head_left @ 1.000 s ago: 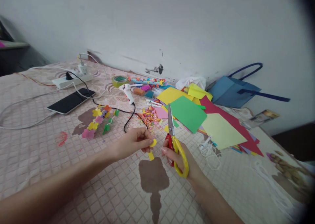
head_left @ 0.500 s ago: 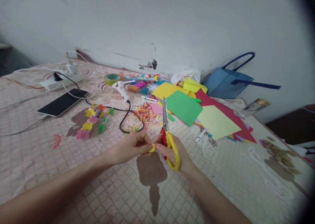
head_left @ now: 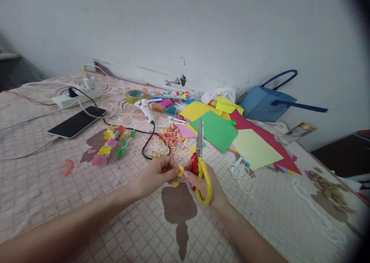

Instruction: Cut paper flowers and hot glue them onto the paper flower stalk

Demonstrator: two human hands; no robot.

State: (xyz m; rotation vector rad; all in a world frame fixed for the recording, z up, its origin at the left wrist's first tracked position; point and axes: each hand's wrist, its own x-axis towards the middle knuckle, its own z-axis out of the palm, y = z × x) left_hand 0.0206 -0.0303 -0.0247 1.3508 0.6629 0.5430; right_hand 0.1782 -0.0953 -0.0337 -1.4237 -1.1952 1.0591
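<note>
Between the thumb and fingers of my left hand [head_left: 162, 174] is a small yellow paper piece [head_left: 180, 171] with a rounded outline. My right hand [head_left: 206, 182] is closed around scissors [head_left: 204, 174] with one yellow and one red handle, their blades pointing up and away from me. The right thumb and fingertip reach the edge of the yellow piece; whether they pinch it is hard to tell. Just under the left fingertips, a second yellow scrap [head_left: 175, 184] shows. Both hands are above the patterned tablecloth [head_left: 138, 224].
Beyond my hands lie paper scraps [head_left: 173, 138], a glue gun [head_left: 146, 111] with a black cord, and coloured sheets [head_left: 216, 130]. Paper flowers [head_left: 105, 150] and a tablet [head_left: 76, 122] lie left. White string [head_left: 241, 172] and a blue bag [head_left: 266, 103] are on the right.
The yellow piece has turned and shows a rounder face between the fingers. The scissors are tilted slightly more to the right. The whole view has shifted slightly downward.
</note>
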